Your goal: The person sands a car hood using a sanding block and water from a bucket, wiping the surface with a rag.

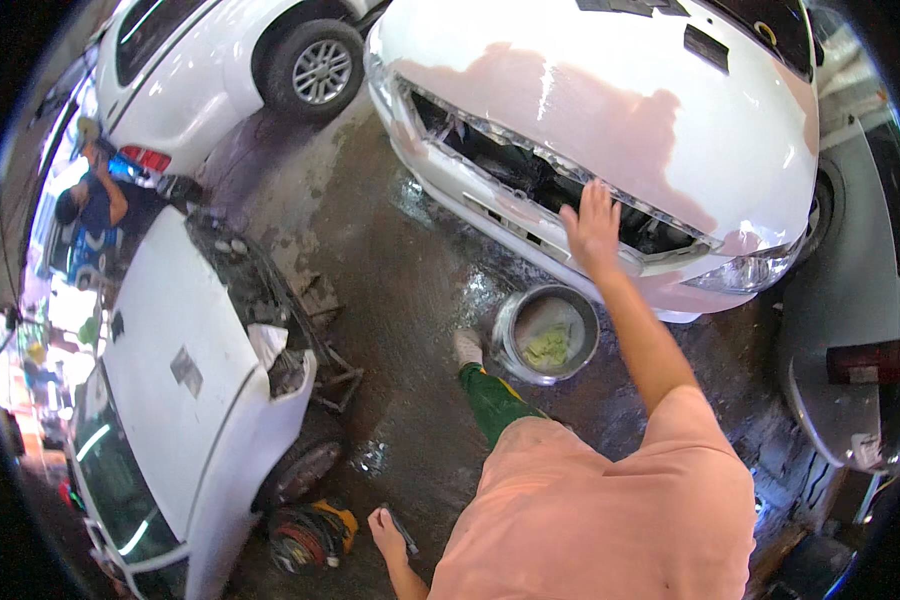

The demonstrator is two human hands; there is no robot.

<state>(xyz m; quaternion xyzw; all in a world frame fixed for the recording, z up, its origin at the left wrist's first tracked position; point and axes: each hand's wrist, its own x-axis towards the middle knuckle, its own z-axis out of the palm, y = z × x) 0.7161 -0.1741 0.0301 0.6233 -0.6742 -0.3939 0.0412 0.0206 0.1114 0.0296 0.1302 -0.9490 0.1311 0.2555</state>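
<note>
My right hand (595,232) reaches forward over the open grille gap of a white car, its fingers stretched out. The fingertips are at the front edge of the car's hood (610,120), which has dull pinkish patches; whether they touch it I cannot tell. Down at my side, my left hand (388,540) is closed on a small dark flat piece (404,532), too small to make out further. Between me and the car, a round metal basin (510,335) stands on the floor with cloudy water and a yellow-green clump (548,348) in it.
The wet concrete floor (390,300) has puddles. At left stands a white car (185,350) with its front end stripped, near coiled hoses or cables (305,538). A white vehicle (185,75) is behind, a grey car (840,290) at right. Another person (105,195) is at far left.
</note>
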